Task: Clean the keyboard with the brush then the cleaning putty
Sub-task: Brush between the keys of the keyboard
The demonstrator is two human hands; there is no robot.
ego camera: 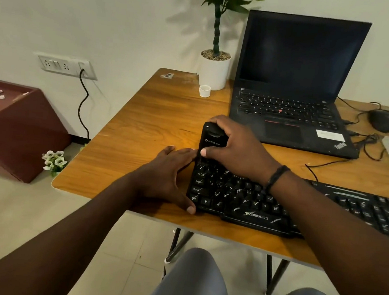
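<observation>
The one black plastic keyboard (277,207), long and flat with white scuffed streaks across its keys, lies at the near edge of the wooden table (144,124). The right hand (237,148) has its grip curled round an oblong black brush (212,139) standing upright on the keyboard's top-left corner. The left hand (170,175) lies flat, fingers straight, against the keyboard's left end. Behind stand one matte black laptop (296,85), one rounded mouse (382,120), one white cylindrical plant pot (213,72) and one small white cap (204,91).
</observation>
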